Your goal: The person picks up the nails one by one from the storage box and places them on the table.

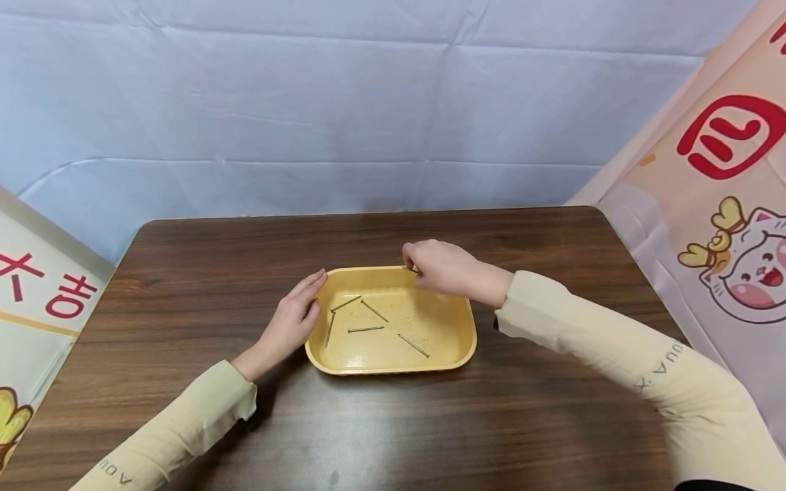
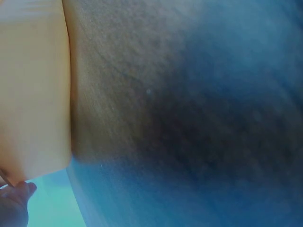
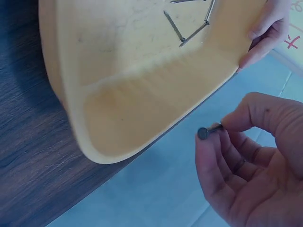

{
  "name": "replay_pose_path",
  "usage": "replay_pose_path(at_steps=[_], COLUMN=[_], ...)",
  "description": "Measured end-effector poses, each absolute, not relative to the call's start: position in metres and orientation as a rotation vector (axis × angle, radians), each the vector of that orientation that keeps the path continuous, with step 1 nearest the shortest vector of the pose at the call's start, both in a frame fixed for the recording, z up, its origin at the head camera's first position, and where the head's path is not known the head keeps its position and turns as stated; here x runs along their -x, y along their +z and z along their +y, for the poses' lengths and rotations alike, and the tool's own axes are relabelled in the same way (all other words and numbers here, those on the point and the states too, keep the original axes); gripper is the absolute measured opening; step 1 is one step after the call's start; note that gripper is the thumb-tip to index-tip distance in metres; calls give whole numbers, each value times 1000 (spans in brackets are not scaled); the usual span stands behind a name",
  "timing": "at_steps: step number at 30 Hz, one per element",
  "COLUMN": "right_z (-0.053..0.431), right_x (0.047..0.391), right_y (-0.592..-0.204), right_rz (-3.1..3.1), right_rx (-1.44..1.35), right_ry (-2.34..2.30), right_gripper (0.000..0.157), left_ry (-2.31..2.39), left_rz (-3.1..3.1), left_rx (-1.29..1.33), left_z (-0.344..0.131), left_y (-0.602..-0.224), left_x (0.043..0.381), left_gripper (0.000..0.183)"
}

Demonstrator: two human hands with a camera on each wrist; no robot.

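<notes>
A yellow plastic tray (image 1: 374, 356) sits on the table, with several loose nails (image 1: 366, 330) scattered over its bottom. Over its far rim, my right hand (image 1: 445, 269) pinches a nail (image 3: 212, 130) between thumb and forefinger. The nail's flat head faces the camera in the right wrist view, and the other fingers are bent beneath it. My left hand (image 1: 291, 319) rests along the tray's left rim, its fingers extended toward the far left corner. In the left wrist view, the tray's outer wall (image 2: 35, 94) fills the left edge.
The dark wood-grain table (image 1: 215, 273) spreads on all sides of the tray. Behind it hangs a pale blue cloth (image 1: 393, 116). Printed cloths stand at the left (image 1: 37, 293) and at the right (image 1: 669, 184).
</notes>
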State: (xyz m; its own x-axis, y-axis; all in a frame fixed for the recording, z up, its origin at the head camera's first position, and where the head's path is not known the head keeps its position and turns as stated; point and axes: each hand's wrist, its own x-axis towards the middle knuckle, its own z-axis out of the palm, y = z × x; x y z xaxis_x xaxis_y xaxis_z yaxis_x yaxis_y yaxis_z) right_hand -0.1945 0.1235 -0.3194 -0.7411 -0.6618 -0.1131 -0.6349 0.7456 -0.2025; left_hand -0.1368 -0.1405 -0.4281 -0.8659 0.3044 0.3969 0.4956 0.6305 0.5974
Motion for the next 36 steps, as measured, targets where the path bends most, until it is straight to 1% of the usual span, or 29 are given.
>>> replay_pose_path(at_steps=[10, 27, 36], right_z=[133, 154, 167], right_x=[192, 192, 189], right_y=[-325, -327, -333], right_rz=[2911, 3024, 3050], right_rx=[1124, 1055, 1018], right_ry=[-266, -367, -427], right_gripper=[15, 15, 12], left_ry=[-1066, -1072, -1068], left_rz=[-2594, -2599, -2605], left_rx=[650, 638, 642], left_z=[-140, -141, -141], left_y=[-428, -429, -429], left_x=[137, 137, 137], left_gripper=[43, 43, 43])
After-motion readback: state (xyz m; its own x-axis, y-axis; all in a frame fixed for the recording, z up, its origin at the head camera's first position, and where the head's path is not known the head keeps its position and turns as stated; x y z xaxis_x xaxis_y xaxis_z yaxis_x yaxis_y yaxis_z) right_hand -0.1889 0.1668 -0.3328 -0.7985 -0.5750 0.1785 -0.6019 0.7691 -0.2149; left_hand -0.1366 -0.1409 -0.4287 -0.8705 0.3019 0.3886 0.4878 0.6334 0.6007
